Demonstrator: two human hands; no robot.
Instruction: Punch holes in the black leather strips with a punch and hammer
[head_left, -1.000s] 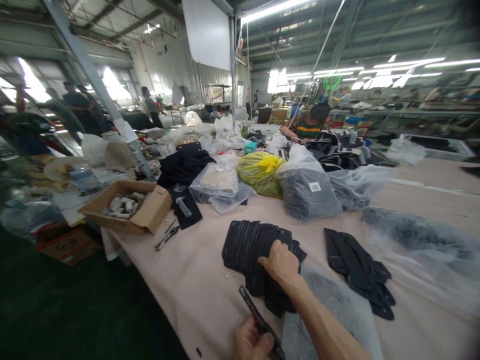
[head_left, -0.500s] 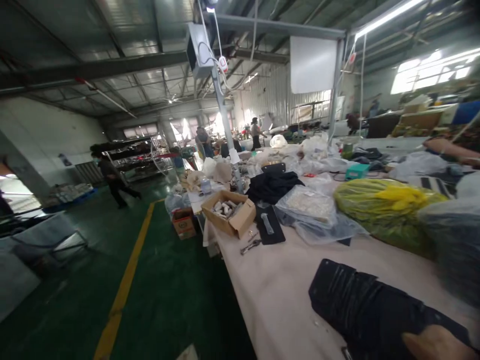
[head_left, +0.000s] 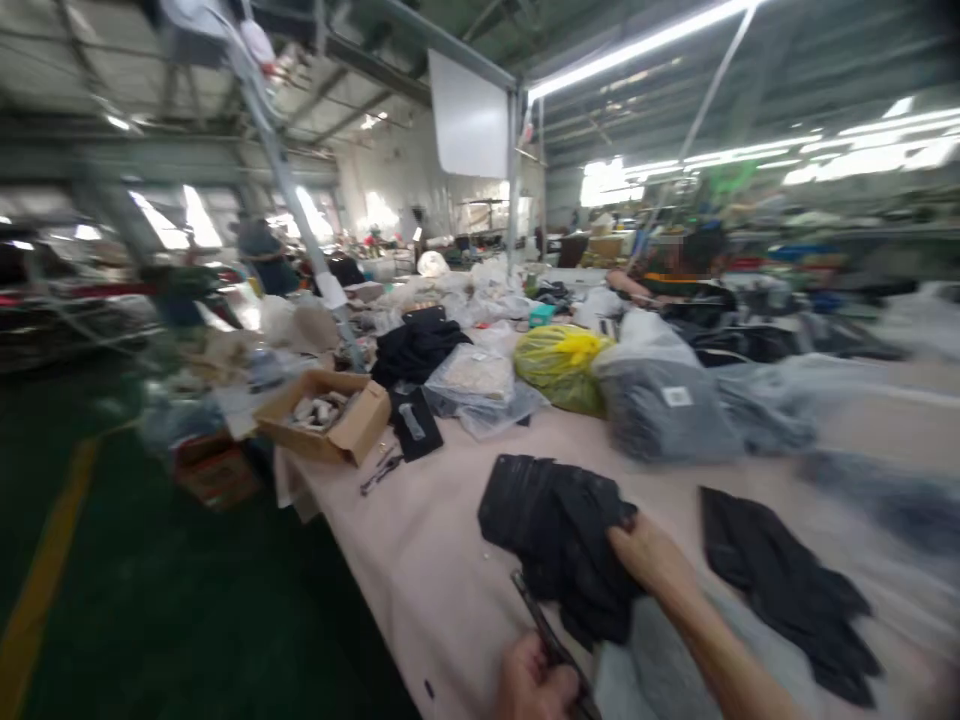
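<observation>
My left hand (head_left: pixel 534 682), at the bottom centre, is closed around a slim dark metal tool (head_left: pixel 541 618) whose kind is too blurred to make out. Its tip points up and left, beside the dark cloth. The fingers of my right hand (head_left: pixel 646 548) are pressed on the right edge of this dark folded cloth piece (head_left: pixel 559 510), which lies on the pale table cover (head_left: pixel 420 560). Farther right lies another dark cloth piece (head_left: pixel 780 590), apart from both hands. Grey material (head_left: pixel 660 650) sits under my right forearm.
An open cardboard box (head_left: pixel 360 425) of small pale pieces stands at the table's left edge, near a black panel (head_left: pixel 420 430) and dark tools (head_left: pixel 381 472). Beyond are a yellow bag (head_left: pixel 559 360) and clear bags (head_left: pixel 660 400). A co-worker (head_left: pixel 675 270) is across the table.
The view has swung right, bringing more of the table into sight. My left hand, with the dark tool, has come into view. My right hand is now at the cloth's right edge.
</observation>
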